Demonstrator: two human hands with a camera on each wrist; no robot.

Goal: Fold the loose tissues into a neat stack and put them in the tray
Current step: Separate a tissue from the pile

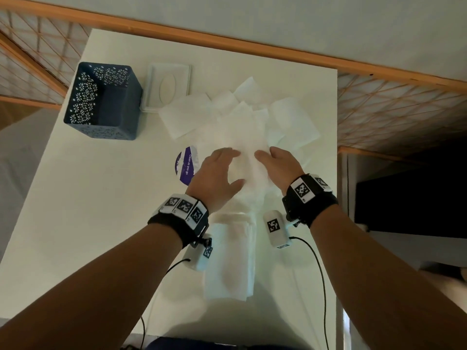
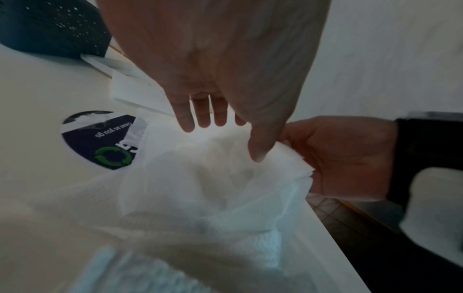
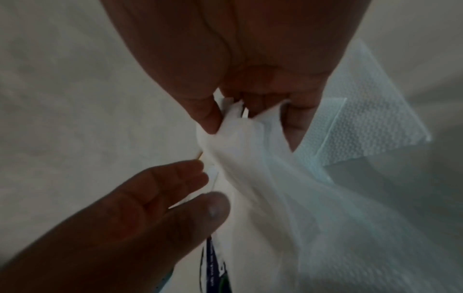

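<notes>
A rumpled white tissue (image 1: 240, 142) lies mid-table on top of other loose tissues (image 1: 182, 117). My right hand (image 1: 267, 160) pinches its right edge between thumb and fingers; the right wrist view shows the tissue (image 3: 250, 158) bunched in that right hand (image 3: 250, 123). My left hand (image 1: 233, 169) hovers with straight fingers at the sheet's left side, its thumb against the paper. In the left wrist view the left hand (image 2: 225, 138) is spread over the tissue (image 2: 200, 178). A folded stack (image 1: 227, 261) sits near the front edge, between my forearms. The dark blue perforated tray (image 1: 83, 97) stands at back left.
A white tissue-box lid (image 1: 168, 85) lies beside the tray. A round purple sticker (image 1: 185, 165) on the white table (image 1: 88, 198) is partly covered by tissue. The table's right edge runs close to my right wrist. A wooden lattice rail borders the far side.
</notes>
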